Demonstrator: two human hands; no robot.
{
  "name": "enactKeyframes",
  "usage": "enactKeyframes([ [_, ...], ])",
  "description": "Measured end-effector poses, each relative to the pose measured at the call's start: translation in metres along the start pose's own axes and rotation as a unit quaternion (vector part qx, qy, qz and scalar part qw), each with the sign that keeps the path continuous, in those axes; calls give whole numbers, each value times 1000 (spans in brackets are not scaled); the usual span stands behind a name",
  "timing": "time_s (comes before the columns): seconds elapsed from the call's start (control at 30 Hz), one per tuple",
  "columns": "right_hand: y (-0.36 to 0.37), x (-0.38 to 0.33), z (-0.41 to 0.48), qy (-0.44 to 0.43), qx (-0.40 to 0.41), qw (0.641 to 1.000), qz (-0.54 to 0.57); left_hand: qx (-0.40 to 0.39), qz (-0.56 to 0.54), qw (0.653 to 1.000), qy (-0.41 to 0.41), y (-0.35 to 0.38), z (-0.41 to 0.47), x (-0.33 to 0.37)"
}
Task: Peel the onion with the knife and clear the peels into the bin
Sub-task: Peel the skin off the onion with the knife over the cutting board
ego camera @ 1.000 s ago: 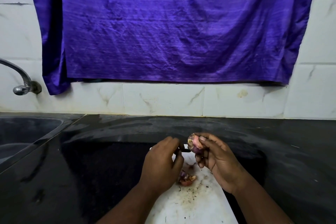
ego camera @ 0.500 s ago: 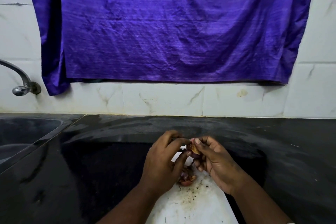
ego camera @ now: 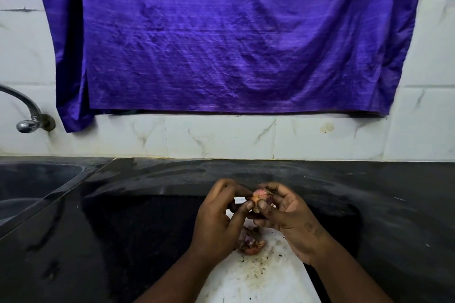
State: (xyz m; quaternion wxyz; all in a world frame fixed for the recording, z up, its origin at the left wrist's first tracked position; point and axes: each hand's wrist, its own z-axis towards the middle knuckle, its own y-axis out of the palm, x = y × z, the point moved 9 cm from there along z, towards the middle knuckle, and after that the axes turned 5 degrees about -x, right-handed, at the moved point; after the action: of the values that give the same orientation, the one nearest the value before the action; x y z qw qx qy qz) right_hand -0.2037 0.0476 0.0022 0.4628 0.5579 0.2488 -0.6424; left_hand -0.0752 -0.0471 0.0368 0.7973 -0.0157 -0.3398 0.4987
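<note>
Black counter (ego camera: 381,204) — white board (ego camera: 258,283) on it, bearing peels (ego camera: 250,241).

The light is dim and soft, falling mostly on the purple cloth (ego camera: 234,39), which shows a faint sheen along its creases. The black counter (ego camera: 381,204) gives dull, smeared reflections of the pale tiles (ego camera: 221,138), with a darker shade round the far end of the white board (ego camera: 258,278). A small glint sits on the tap (ego camera: 27,125). The onion (ego camera: 262,195) looks slightly soft. Straight lines bow toward the view's left and right edges.
</note>
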Motion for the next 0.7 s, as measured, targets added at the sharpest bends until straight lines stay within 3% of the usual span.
enactKeyframes([
  [0.27,-5,-8,1,-41,17,997,-65,-26,-23,999,-23,6,0,-10],
  [0.5,-12,-7,5,-77,35,991,-101,-67,62,995,-33,11,0,-12],
  [0.7,-14,-10,5,-97,57,985,-129,-106,117,987,9,16,-2,-10],
])
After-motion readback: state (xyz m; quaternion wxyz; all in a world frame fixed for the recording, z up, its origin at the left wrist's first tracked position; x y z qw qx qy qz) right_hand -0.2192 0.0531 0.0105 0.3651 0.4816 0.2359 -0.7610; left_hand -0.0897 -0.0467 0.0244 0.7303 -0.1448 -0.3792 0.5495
